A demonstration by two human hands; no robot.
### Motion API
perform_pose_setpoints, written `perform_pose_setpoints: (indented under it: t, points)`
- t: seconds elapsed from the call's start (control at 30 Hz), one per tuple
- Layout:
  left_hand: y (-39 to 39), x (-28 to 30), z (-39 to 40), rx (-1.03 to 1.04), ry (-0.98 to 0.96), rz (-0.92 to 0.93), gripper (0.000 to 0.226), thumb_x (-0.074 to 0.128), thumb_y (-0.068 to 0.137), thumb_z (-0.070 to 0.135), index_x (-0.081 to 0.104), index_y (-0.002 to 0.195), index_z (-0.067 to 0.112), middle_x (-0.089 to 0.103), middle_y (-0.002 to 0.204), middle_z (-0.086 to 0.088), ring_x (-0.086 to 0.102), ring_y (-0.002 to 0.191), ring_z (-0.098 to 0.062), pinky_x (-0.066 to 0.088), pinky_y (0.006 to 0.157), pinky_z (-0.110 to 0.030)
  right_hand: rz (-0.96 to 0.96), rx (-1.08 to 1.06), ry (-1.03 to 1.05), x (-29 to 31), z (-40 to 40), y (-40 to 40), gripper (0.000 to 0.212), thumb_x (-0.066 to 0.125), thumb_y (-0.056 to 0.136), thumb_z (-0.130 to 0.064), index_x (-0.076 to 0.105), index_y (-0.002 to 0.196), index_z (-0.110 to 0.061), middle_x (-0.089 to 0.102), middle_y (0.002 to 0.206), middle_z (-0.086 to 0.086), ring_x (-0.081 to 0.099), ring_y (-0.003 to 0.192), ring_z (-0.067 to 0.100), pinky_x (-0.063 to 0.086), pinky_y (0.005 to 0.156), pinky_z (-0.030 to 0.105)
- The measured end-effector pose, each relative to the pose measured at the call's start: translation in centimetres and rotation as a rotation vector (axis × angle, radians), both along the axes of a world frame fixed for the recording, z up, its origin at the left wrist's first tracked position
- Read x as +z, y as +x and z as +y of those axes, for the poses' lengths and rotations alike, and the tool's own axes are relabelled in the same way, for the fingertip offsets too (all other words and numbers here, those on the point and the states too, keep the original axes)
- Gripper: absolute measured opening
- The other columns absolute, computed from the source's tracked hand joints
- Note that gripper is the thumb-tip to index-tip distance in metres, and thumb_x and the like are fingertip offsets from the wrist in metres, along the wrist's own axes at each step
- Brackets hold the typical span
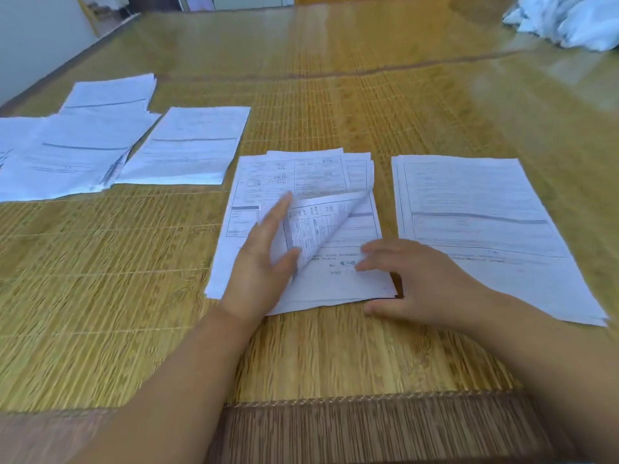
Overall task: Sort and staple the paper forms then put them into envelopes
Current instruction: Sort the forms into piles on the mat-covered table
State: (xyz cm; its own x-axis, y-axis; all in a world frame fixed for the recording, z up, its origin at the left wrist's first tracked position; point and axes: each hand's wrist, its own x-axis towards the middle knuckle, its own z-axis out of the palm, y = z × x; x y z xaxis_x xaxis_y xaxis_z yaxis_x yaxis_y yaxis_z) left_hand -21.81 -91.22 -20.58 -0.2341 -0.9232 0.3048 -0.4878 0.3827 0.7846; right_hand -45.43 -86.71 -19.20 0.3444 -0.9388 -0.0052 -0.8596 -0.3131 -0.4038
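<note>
A: Left hand (264, 262) has the top sheet (321, 226) of the middle stack (301, 182) pinched between thumb and fingers, corner curled up. Right hand (415, 283) flat, fingers loose, pressing that stack's near edge.

B: Other forms?

A: One pile (482, 222) just right, three piles (110, 142) far left, all on the mat (134, 279).
</note>
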Motion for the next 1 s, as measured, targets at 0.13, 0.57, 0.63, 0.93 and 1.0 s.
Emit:
perform_pose_setpoints:
  t: [0.13,0.57,0.63,0.93,1.0]
  points:
    - [0.2,-0.8,0.4,-0.009,0.131,0.098,0.033,0.062,0.090,0.003,0.069,0.102,0.034,0.064,0.112,0.023,0.055,0.108,0.014,0.037,0.099,-0.009,0.035,0.049,0.027,0.6,-0.5,-0.1,0.031,0.063,0.087,-0.047,0.068,0.115,-0.033,0.052,0.139,-0.016,0.043,0.104,-0.023,0.028,0.082,0.000]
    - [0.4,-1.3,1.2,-0.067,0.109,-0.184,0.036,0.074,0.062,0.060,0.063,0.095,0.051,0.069,0.104,0.016,0.059,0.099,0.003,0.039,0.087,-0.005,-0.094,-0.136,0.187,3.4,-2.0,1.8,0.009,0.067,0.082,-0.013,0.075,0.083,-0.019,0.067,0.075,-0.016,0.059,0.068,-0.007,0.043,0.061,0.010]
    - [0.4,-1.7,1.2,-0.078,0.095,-0.253,0.040,0.060,0.056,0.073,0.055,0.093,0.059,0.068,0.101,0.015,0.058,0.095,0.000,0.041,0.085,-0.010,-0.172,-0.172,0.205,3.7,-2.3,2.0,0.007,0.068,0.082,-0.013,0.074,0.082,-0.017,0.069,0.079,-0.013,0.059,0.067,-0.005,0.045,0.064,0.015]
    - [0.7,-1.7,1.1,0.024,-0.015,-0.084,0.052,0.058,0.086,0.031,0.044,0.136,0.026,0.051,0.123,0.024,0.049,0.102,0.010,0.033,0.082,-0.005,-0.345,-0.186,-0.080,4.0,-2.7,-0.7,0.010,0.075,0.081,-0.024,0.066,0.085,-0.022,0.067,0.088,-0.011,0.060,0.086,-0.001,0.047,0.084,0.022]
    - [0.8,-1.5,1.1,-0.006,-0.020,-0.006,0.074,0.062,0.089,0.015,0.019,0.143,0.042,0.025,0.138,0.041,0.028,0.118,0.029,0.022,0.094,0.005,-0.185,-0.098,0.050,3.3,-2.3,-1.7,0.021,0.079,0.075,-0.032,0.068,0.093,-0.028,0.067,0.106,-0.012,0.055,0.100,-0.005,0.041,0.093,0.016]
